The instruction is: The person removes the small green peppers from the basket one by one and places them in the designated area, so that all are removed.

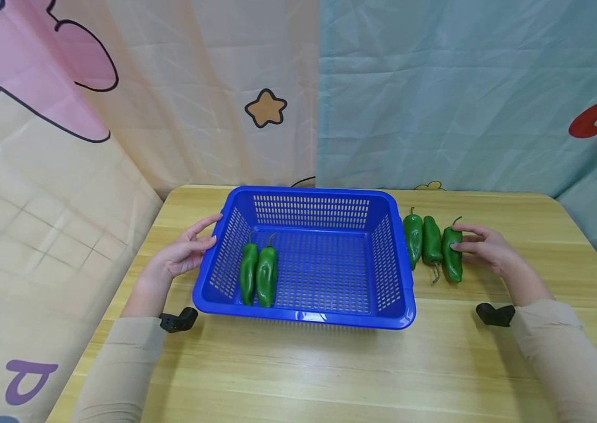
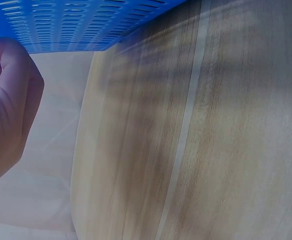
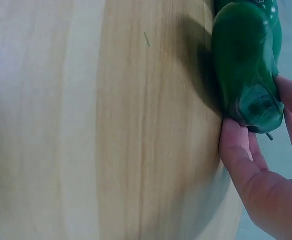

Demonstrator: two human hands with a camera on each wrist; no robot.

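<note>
A blue plastic basket (image 1: 303,317) with slotted walls sits on the table, and two green peppers (image 1: 267,276) lie side by side at its left end. My left hand (image 1: 184,252) holds the basket's left rim with thumb and fingers; in the left wrist view bent fingers meet the basket's edge. Right of the basket, several green peppers lie in a row. The rightmost green pepper (image 1: 452,258) is pinched by my right hand (image 1: 483,249), thumb on the near side and fingers on the far side. In the right wrist view this pepper (image 3: 243,55) partly hides its neighbour.
Beside the basket's right wall lie a green pepper (image 1: 413,238) and another green pepper (image 1: 432,241) with its stem toward me. The wooden table (image 1: 298,370) meets printed curtains (image 1: 435,106) at the back and sides. Black wrist mounts (image 1: 495,314) stick out from both sleeves.
</note>
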